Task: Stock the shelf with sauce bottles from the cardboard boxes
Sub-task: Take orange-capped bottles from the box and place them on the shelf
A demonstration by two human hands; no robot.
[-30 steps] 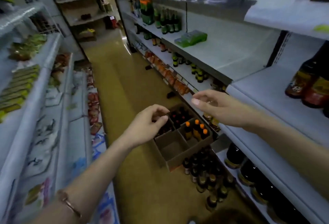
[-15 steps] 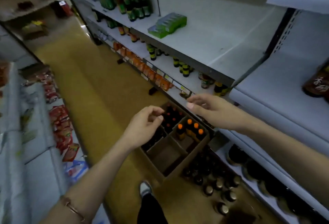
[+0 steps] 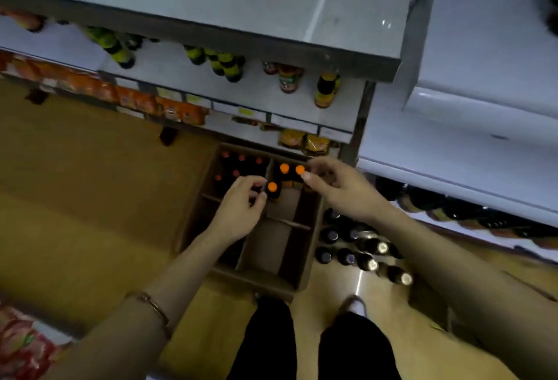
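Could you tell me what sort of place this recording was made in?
Most likely a grocery shop aisle: tiered shelves carry bottles and jars, price tags line an edge, and a cardboard box of bottles stands on the floor.

A divided cardboard box (image 3: 265, 277) sits on the tan floor (image 3: 90, 198), with dark bottles (image 3: 359, 251) standing just beside it. The white shelf (image 3: 241, 89) above carries jars and yellow-labelled bottles (image 3: 223, 62).

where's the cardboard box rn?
Head view, centre frame: the cardboard box sits on the floor against the shelf base, just ahead of the person's feet, with loose dark bottles standing on its right. Both hands hover over its far end.
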